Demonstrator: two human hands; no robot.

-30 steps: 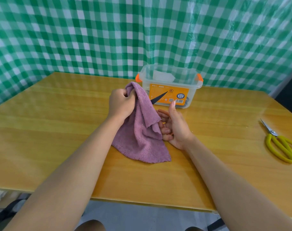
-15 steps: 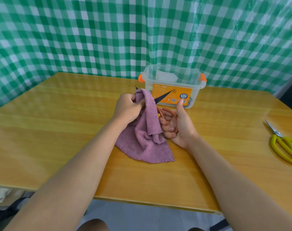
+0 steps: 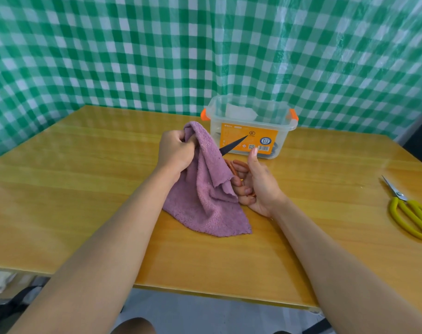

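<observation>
Two hands at work over a yellow wooden surface (image 3: 84, 177), entered as follows. Item one: left hand (image 3: 175, 150), raised above the middle of the surface, fingers (image 3: 188, 143) clenched on the bunched upper edge of a purple cloth (image 3: 205, 201). Item two: the purple cloth, fleecy, hanging from that grip in loose folds, its lower corner spread flat on the surface toward the near edge. Item three: right hand (image 3: 258, 184), just right of the cloth and touching it, palm turned leftward, thumb upright, the other fingers (image 3: 243, 190) curled through the reddish loops of the red-handled scissors (image 3: 232, 147). Item four: the red-handled scissors, held off the surface between the two hands, dark blade pointing up and to the right; the blade's base is wrapped in the cloth and only the pointed tip shows, seen against the box label. Whether the blades are parted cannot be told. Item five: clear plastic box (image 3: 275, 126), lidless, orange latches at both ends and an orange label on its near wall, standing at the far side of the surface just beyond the hands; something pale lies inside. Item six: yellow-handled scissors (image 3: 398, 195), lying flat near the right edge, well apart from both hands, tips pointing away. Backdrop: green-and-white checked curtain (image 3: 132, 56) behind the surface.
</observation>
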